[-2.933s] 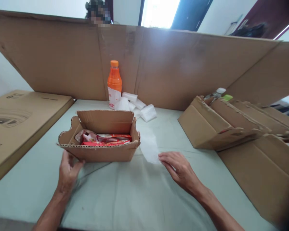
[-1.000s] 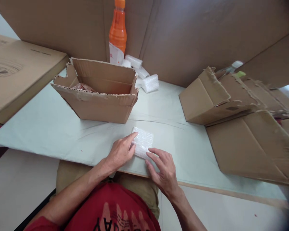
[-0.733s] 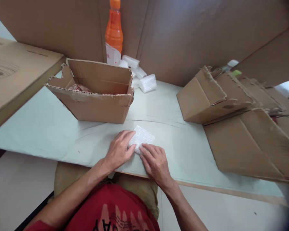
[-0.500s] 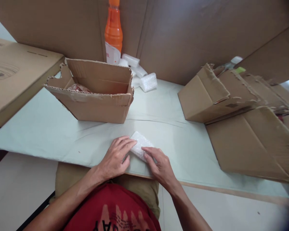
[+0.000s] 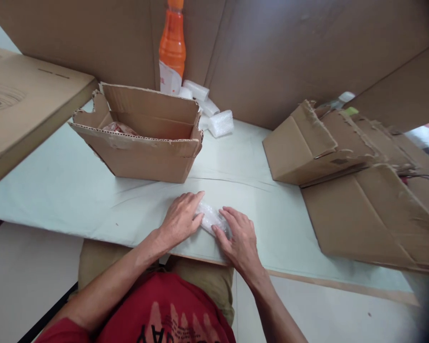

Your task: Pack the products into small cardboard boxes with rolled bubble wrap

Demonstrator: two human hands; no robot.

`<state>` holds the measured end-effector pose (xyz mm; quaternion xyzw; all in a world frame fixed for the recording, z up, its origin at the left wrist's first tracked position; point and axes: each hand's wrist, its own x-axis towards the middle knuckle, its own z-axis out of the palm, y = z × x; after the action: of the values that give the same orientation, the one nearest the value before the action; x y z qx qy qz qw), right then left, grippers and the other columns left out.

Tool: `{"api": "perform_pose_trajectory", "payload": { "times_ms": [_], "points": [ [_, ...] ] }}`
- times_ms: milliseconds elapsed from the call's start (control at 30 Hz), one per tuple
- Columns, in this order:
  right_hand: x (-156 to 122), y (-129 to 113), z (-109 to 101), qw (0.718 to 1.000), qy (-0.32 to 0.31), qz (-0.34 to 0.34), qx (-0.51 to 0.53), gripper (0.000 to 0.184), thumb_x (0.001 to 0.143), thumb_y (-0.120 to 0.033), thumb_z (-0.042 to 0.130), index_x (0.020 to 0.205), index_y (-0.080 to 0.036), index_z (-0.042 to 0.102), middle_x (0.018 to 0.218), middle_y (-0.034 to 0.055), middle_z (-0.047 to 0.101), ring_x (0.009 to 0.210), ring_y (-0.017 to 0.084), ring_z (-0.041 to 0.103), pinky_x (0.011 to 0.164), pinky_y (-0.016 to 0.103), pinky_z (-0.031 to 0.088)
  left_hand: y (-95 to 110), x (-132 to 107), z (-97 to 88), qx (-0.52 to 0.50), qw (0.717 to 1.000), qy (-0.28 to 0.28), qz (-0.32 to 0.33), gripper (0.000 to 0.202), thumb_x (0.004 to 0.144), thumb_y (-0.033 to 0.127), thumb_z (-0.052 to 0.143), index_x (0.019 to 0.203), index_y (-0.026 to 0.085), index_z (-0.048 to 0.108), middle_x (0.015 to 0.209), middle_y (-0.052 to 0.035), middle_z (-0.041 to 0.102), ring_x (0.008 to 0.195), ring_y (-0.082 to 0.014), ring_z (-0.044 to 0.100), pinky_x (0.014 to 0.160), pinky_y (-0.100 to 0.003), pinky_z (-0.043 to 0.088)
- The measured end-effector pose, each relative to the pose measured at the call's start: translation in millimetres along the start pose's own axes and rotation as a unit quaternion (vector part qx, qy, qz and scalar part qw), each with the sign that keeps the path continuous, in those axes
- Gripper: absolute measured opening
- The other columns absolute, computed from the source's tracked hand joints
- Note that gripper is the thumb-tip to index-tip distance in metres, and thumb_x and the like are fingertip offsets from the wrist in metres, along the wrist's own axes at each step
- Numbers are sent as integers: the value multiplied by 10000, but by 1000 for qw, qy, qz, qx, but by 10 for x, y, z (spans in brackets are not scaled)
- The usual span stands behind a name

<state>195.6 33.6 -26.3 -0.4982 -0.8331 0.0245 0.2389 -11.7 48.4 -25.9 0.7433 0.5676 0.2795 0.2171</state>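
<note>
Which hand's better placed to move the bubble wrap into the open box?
Left, probably. The left hand lies on the left end of the bubble wrap, and the box stands ahead and left of it; the right hand covers the far end.

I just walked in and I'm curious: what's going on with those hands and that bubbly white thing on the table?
A person sits at the table with both hands on a small piece of bubble wrap near the front edge, the left hand on one end, the right hand on the other. Behind stands an open cardboard box, and farther back an orange bottle.
</note>
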Motion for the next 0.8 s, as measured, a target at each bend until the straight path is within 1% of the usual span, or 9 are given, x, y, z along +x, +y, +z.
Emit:
{"api": "perform_pose_trajectory", "payload": {
  "times_ms": [100, 167, 333, 433, 467, 533, 633, 733, 800],
  "points": [
    [49, 60, 117, 999, -20, 10, -43, 367, 971, -410, 543, 1238, -174, 631, 1328, 183, 629, 1167, 343, 593, 923, 504, 481, -11, -20, 22, 16, 1000, 16, -8, 518, 859, 202, 594, 1368, 140, 519, 1195, -145, 659, 1112, -294, 612, 1010, -468, 491],
    [71, 76, 151, 999, -34, 9, -33, 338, 967, -396, 541, 1200, -174, 644, 1362, 190, 606, 1198, 349, 576, 944, 524, 474, -29, -48, 23, 7, 1000, 22, -9, 525, 853, 202, 600, 1369, 159, 517, 1211, -137, 657, 1130, -293, 603, 1027, -478, 478],
    [67, 22, 101, 996, -48, 1, 80, 137, 929, -307, 571, 1010, -213, 629, 1295, 143, 656, 1205, 298, 597, 966, 483, 470, -72, -150, -24, -72, 996, 40, -17, 596, 821, 187, 596, 1405, 173, 481, 1299, -134, 636, 1210, -293, 580, 1071, -482, 449],
    [37, -48, 47, 986, -56, 12, 158, 96, 904, -265, 600, 993, -231, 599, 1202, 108, 702, 1112, 263, 654, 936, 433, 494, -72, -214, -85, -152, 988, 17, -33, 676, 799, 187, 601, 1452, 152, 431, 1378, -154, 594, 1253, -281, 562, 1087, -450, 439],
    [26, -70, 30, 982, -61, 18, 179, 99, 899, -254, 608, 996, -236, 597, 1163, 94, 715, 1068, 251, 670, 914, 413, 508, -66, -230, -108, -181, 983, 1, -43, 696, 796, 187, 601, 1466, 151, 418, 1360, -147, 604, 1222, -267, 581, 1068, -424, 454],
    [6, -102, -5, 976, -68, 35, 204, 133, 891, -244, 622, 1022, -240, 605, 1093, 71, 729, 991, 233, 686, 861, 377, 536, -44, -253, -150, -233, 970, -32, -66, 708, 804, 182, 578, 1488, 155, 399, 1212, -103, 666, 1055, -216, 638, 958, -353, 505],
    [2, -112, -73, 975, -67, 46, 209, 339, 873, -262, 661, 1204, -229, 598, 1097, 73, 728, 983, 233, 692, 843, 363, 565, -2, -269, -193, -271, 958, -65, -71, 688, 816, 156, 530, 1493, 168, 410, 977, -23, 677, 814, -152, 619, 782, -271, 509],
    [44, -95, -142, 976, -72, 22, 205, 529, 862, -287, 697, 1364, -228, 541, 1119, 82, 728, 998, 239, 695, 853, 371, 580, 28, -277, -205, -253, 964, -72, -41, 685, 799, 131, 523, 1477, 177, 445, 988, -17, 683, 789, -144, 606, 765, -259, 494],
    [86, -93, -166, 978, -77, -3, 193, 425, 875, -296, 689, 1289, -245, 606, 1065, 69, 743, 946, 238, 701, 815, 369, 588, 38, -281, -206, -231, 970, -71, -19, 680, 797, 125, 523, 1472, 176, 462, 1028, -33, 693, 813, -154, 612, 800, -273, 497]
  ]
}}
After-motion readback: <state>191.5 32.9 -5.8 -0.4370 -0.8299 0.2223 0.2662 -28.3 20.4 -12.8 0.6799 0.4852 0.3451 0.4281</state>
